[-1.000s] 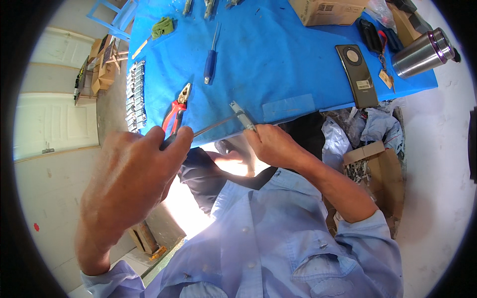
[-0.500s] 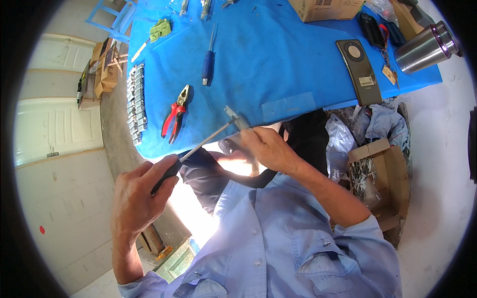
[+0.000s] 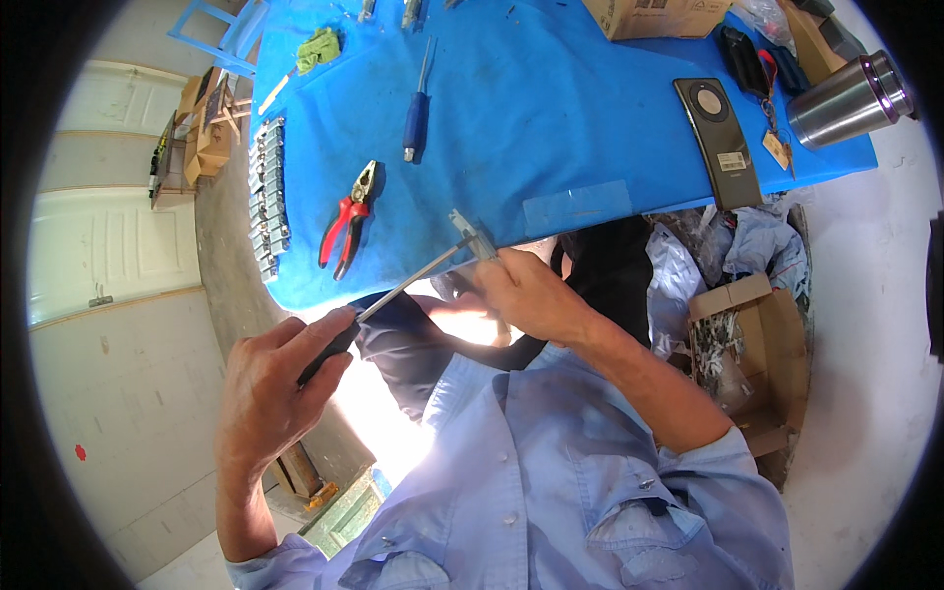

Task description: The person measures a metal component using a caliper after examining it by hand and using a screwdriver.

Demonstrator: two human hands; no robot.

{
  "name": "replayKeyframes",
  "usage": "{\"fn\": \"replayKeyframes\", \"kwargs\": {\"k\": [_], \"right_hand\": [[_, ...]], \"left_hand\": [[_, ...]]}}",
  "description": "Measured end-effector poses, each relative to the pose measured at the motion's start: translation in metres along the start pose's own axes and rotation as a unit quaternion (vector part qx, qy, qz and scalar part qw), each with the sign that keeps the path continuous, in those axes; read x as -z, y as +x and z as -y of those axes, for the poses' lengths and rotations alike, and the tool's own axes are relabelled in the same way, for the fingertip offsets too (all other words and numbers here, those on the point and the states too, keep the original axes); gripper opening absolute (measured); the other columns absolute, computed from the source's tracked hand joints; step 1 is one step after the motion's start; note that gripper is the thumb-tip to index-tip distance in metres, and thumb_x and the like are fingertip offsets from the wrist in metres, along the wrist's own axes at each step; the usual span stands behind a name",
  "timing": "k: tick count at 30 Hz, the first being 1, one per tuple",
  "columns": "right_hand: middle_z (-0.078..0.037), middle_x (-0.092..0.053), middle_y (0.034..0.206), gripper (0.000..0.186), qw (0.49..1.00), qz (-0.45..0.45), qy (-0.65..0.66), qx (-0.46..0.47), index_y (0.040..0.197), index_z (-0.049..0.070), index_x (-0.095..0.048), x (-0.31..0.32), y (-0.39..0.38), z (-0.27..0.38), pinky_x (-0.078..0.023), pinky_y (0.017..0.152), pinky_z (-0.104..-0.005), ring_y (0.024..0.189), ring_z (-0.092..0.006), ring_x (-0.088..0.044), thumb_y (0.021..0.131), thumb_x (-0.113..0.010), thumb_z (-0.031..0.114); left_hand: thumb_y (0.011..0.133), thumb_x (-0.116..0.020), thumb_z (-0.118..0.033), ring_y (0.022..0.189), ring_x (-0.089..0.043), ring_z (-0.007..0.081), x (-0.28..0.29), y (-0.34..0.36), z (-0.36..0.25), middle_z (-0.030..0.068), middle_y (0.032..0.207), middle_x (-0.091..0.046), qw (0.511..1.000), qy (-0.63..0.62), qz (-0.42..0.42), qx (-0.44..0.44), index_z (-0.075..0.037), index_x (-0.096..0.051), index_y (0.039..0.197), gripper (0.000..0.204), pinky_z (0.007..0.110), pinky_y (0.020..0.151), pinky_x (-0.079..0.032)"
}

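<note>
My left hand (image 3: 275,379) is closed around the dark handle of a screwdriver (image 3: 411,282). The long shaft slants up to the right, and its tip meets a narrow silver metal piece (image 3: 470,231). That piece is pinched in my right hand (image 3: 536,295) at the table's near edge; my fingers cover its lower end. Nearby on the blue cloth lie red-handled pliers (image 3: 346,226), jaws pointing away from me. Farther back rests a second screwdriver (image 3: 416,123) with a blue handle. Several small silver metal pieces (image 3: 265,202) form a row along the left edge.
A green rag (image 3: 319,49) lies far left on the blue tablecloth (image 3: 511,118). At the right are a phone (image 3: 723,147), keys (image 3: 777,147), a steel flask (image 3: 846,103) and a cardboard box (image 3: 649,18). An open carton (image 3: 777,364) of metal bits stands below, beside plastic bags (image 3: 671,285).
Both hands keep their grips, and the screwdriver tip stays on the metal piece. The metal piece has shifted very slightly; the table's things also appear a little displaced as the view moves.
</note>
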State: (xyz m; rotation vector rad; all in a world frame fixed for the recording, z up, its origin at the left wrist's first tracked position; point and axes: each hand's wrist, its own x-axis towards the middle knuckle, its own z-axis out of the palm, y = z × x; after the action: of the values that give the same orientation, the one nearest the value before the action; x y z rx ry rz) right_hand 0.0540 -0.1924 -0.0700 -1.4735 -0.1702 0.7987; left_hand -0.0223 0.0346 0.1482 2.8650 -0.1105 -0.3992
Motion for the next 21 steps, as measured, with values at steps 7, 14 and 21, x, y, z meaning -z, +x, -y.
{"fn": "replayKeyframes", "kwargs": {"k": [7,14,21], "right_hand": [[-0.035,-0.066,0.086,0.037,0.990,-0.071,-0.093,0.074,0.091,-0.006,-0.059,-0.010,-0.001,-0.013,-0.049,0.074,-0.0588,0.084,-0.0550,-0.063,0.105,-0.055,0.028],[-0.034,-0.066,0.082,0.036,0.976,-0.078,-0.169,0.110,0.090,-0.005,-0.059,-0.009,-0.002,-0.016,-0.050,0.072,-0.0597,0.080,-0.0537,-0.066,0.106,-0.056,0.027],[-0.032,-0.067,0.076,0.034,0.941,-0.081,-0.296,0.141,0.091,-0.004,-0.059,-0.010,-0.003,-0.018,-0.051,0.070,-0.0605,0.072,-0.0515,-0.067,0.107,-0.055,0.026]], "left_hand": [[0.089,-0.077,-0.009,0.065,-0.070,0.0331,0.006,0.002,-0.006,0.0144,0.082,-0.072,0.999,-0.034,-0.008,0.004,-0.008,-0.076,0.124,0.034,0.042,0.060,-0.054],[0.090,-0.078,-0.011,0.063,-0.069,0.0347,0.006,-0.004,-0.017,0.0136,0.079,-0.070,0.999,0.011,0.013,0.027,-0.009,-0.075,0.124,0.035,0.043,0.058,-0.053],[0.090,-0.077,-0.011,0.065,-0.068,0.0364,0.032,0.023,-0.010,0.0135,0.077,-0.069,0.997,0.052,0.048,-0.040,-0.010,-0.073,0.123,0.033,0.046,0.059,-0.052]]}}
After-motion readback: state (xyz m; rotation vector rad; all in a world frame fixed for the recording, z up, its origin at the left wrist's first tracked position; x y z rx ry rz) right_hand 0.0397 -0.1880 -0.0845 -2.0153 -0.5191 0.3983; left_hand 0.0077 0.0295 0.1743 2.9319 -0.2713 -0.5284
